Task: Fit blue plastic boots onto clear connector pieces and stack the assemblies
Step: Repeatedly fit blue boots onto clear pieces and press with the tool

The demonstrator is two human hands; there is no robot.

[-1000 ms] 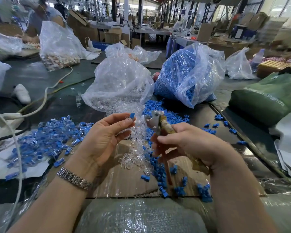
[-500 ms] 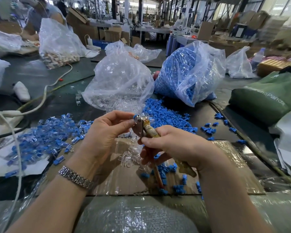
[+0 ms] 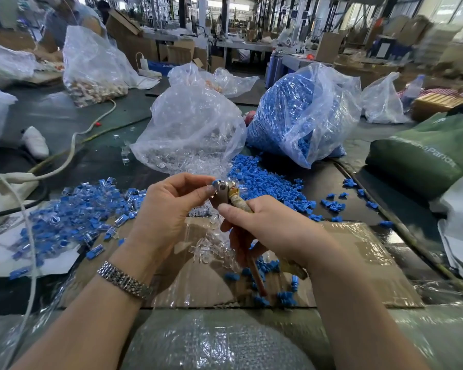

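Small blue boot (image 3: 216, 182) pinched in left hand (image 3: 169, 209) fingertips, right hand (image 3: 267, 231) gripping taped pliers (image 3: 229, 194) touching it

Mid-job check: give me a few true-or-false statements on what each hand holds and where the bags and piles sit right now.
1. The left hand pinches a small blue boot at the pliers' head. True.
2. The right hand is empty. False: it grips the pliers.
3. The bag of blue boots sits right of the bag of clear pieces. True.
4. The finished assemblies are piled right of the hands. False: they lie left.
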